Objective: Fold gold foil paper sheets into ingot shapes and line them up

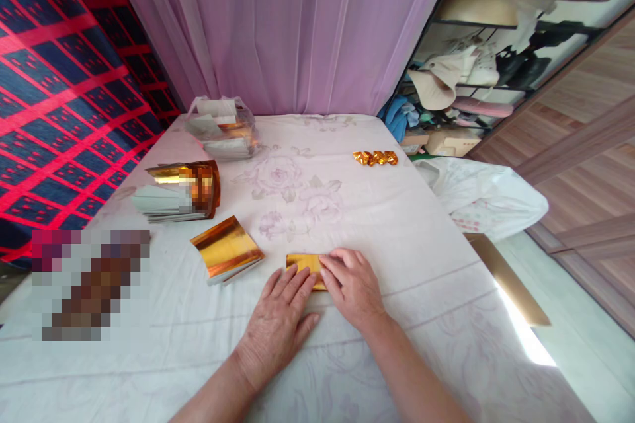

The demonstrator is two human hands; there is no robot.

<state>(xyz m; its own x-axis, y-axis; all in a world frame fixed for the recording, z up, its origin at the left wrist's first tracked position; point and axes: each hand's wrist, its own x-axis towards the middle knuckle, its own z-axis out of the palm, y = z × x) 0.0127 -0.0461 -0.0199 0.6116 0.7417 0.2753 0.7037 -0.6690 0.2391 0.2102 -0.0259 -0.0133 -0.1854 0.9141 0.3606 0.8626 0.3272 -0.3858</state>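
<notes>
A small piece of gold foil paper (300,260), apparently folded, lies flat on the cloth-covered table in front of me. My left hand (278,307) rests palm down with outstretched fingers over its left and lower part. At its right edge, my right hand (354,287) has bent fingers and thumb closed on the paper, partly hiding that end. Just left of my hands sits a loose stack of gold foil sheets (228,248) with pale undersides. Folded gold foil pieces (376,158) stand in a short row near the table's far right edge.
A thicker bundle of foil sheets (211,188) lies at left, with a clear plastic bag (223,132) of more paper behind it. A blurred-out patch (92,284) covers the left front. A white plastic bag (496,195) and shelves (461,79) stand beyond the right edge.
</notes>
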